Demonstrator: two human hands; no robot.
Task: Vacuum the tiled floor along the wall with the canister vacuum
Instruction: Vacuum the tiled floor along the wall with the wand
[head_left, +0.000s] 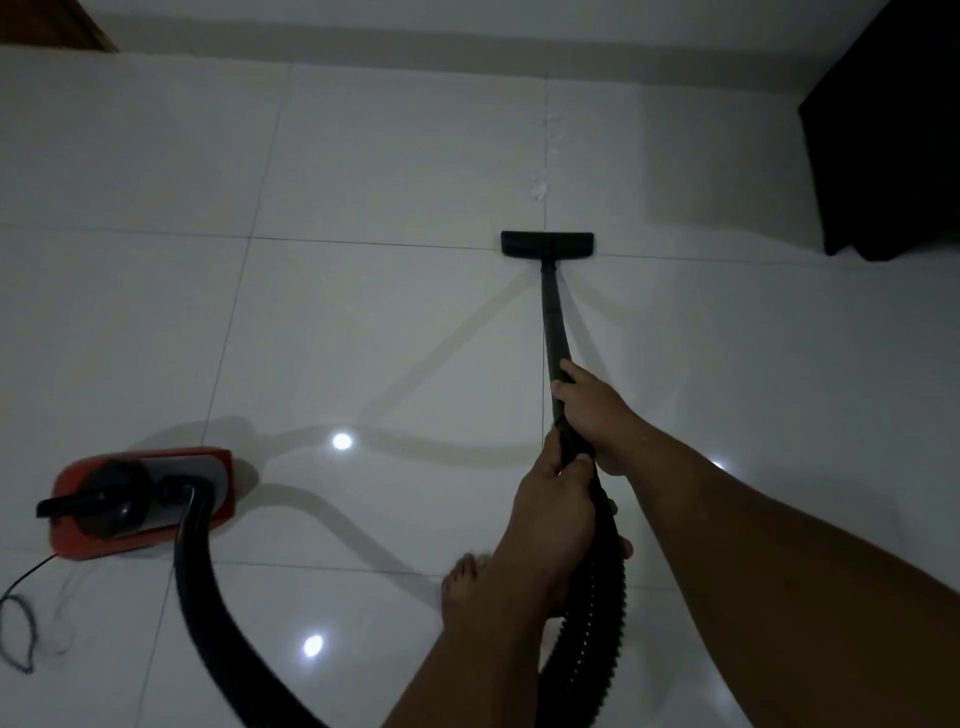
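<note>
Glossy white tiled floor (363, 322), thin dark grout lines, bright light spots reflected. Resting on it: black vacuum head (547, 245) across grout joint, pale crumbs (539, 188) just beyond; red canister (140, 501) at left; dark cord (21, 618) looped beside; bare foot (467, 587).

Dim, bluish room, lamp glare spotted on glossy floor (363, 312) left of the grip, soft shadows, edges bowed.

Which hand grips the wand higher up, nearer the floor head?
The right hand, wrapped round the rigid wand. The left hand holds lower, where the ribbed hose begins.
</note>
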